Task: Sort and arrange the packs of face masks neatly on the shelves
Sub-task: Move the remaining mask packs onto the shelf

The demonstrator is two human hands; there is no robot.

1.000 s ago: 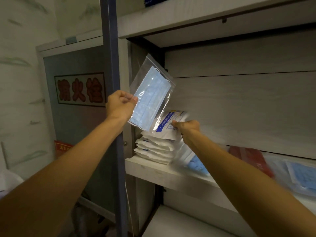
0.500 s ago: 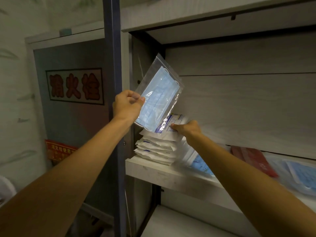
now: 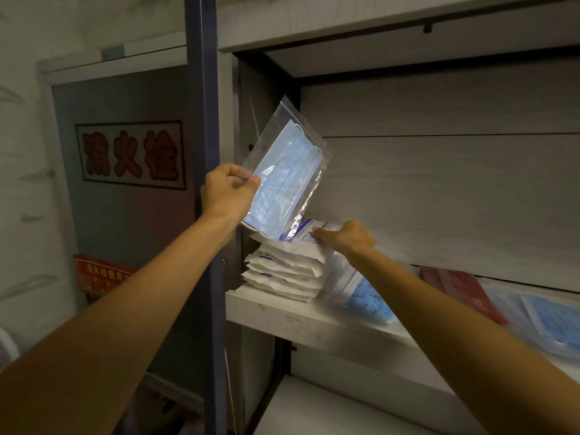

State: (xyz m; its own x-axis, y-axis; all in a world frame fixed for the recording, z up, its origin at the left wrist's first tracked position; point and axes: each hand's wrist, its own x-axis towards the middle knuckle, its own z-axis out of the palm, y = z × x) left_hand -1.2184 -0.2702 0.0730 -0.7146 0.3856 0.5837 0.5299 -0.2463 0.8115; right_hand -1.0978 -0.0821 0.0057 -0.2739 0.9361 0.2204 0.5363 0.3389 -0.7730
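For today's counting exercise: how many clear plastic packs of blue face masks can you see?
3: one clear pack of blue masks pinched by the left hand, one on the shelf under the right forearm, one far right. Others may be hidden.
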